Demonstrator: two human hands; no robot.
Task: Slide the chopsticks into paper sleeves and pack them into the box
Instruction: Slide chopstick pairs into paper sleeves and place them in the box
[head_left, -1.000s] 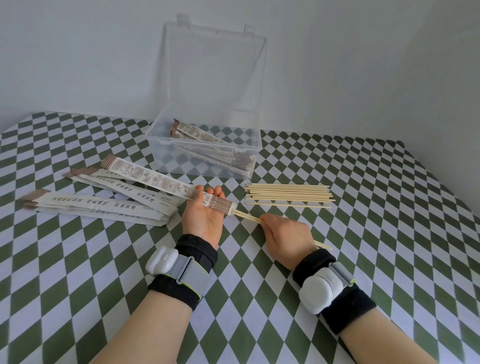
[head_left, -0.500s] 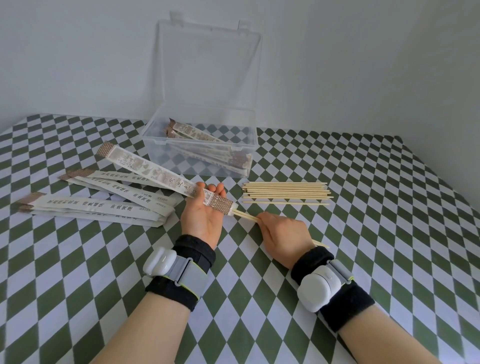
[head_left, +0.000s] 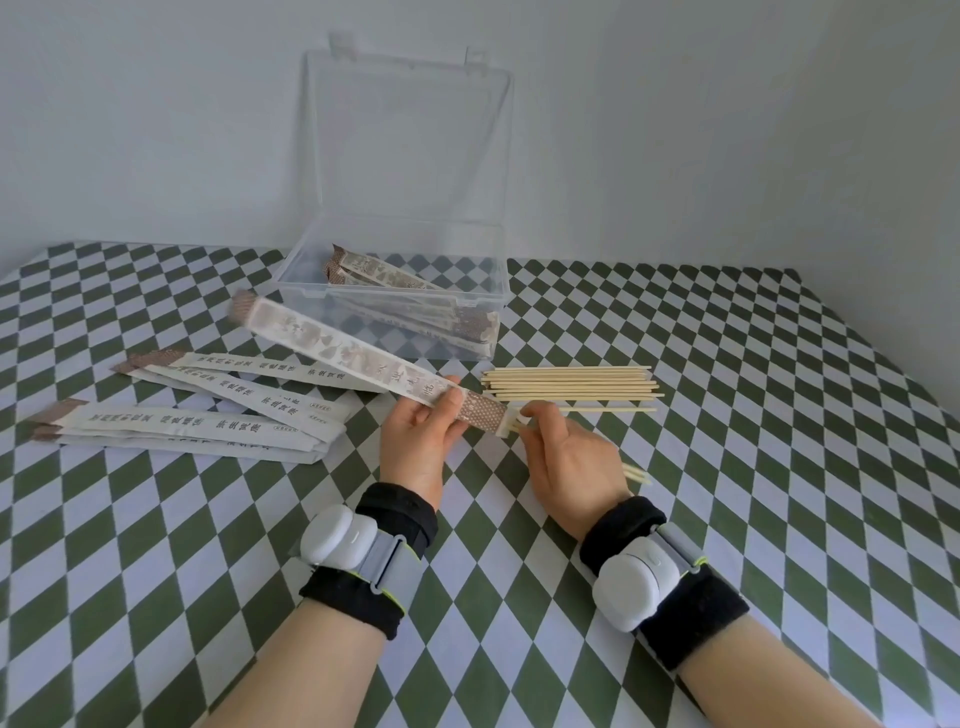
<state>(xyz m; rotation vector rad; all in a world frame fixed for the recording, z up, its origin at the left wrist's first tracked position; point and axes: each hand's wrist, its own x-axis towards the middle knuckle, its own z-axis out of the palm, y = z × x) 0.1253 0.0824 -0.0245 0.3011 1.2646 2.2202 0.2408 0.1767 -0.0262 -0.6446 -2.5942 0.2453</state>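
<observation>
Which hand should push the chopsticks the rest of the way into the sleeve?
Likely the right hand: it grips the chopsticks at the sleeve mouth; the left hand holds the sleeve.

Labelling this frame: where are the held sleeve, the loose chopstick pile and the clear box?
held sleeve (head_left: 353, 358), head view, middle of printed face
loose chopstick pile (head_left: 571, 387), head view, middle of bundle
clear box (head_left: 395, 297), head view, front rim

The right hand (head_left: 569, 457) now sits closer to the left hand (head_left: 415, 441), almost at the paper sleeve (head_left: 353, 358) mouth. Less of the chopstick pair (head_left: 636, 474) shows between them, and the sleeve's upper-left end blurs.
</observation>
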